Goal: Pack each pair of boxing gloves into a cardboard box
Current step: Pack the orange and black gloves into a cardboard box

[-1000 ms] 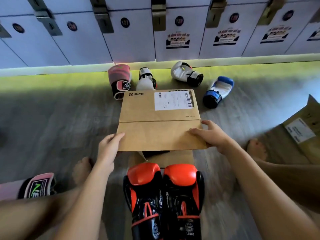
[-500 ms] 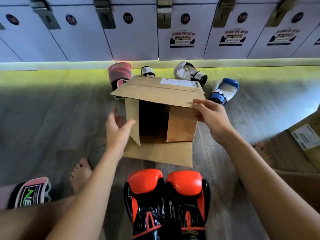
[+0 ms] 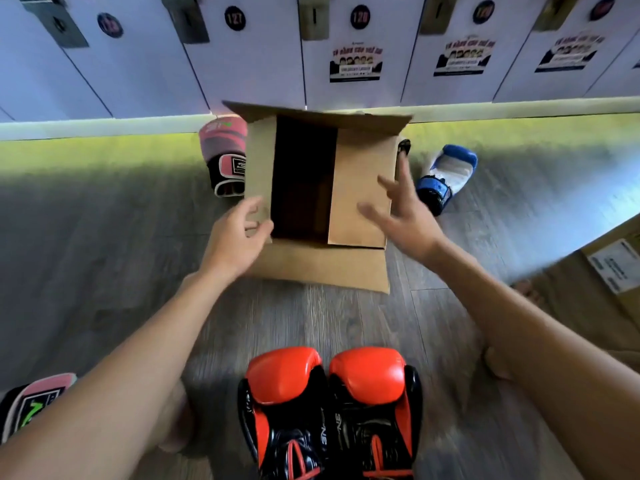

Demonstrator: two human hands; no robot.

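At the far left edge, one pink-and-black padded boxing glove lies beside my leg. Its apparent mate, a pink padded glove with a black cuff, stands well apart from it against the locker base, just behind the box's left side. My left hand has thumb and curled fingers closed on the lower corner of the left flap of the brown cardboard box. The box lies on its side on the grey wood-grain floor, mouth toward me, all four flaps folded out, interior dark and, as far as visible, empty. The orange-red and black pair of boxing gloves sits side by side on the floor directly in front of the mouth, near but not inside. My right hand is fully spread and holds nothing; it hovers at the right flap, contact not determinable. A blue-and-white padded glove lies just right of the box. A second brown cardboard box with a white label sits at the far right; its contents are not visible. Assessment: box opened, no pair visibly packed; loading the orange-red pair remains, then the scattered gloves.
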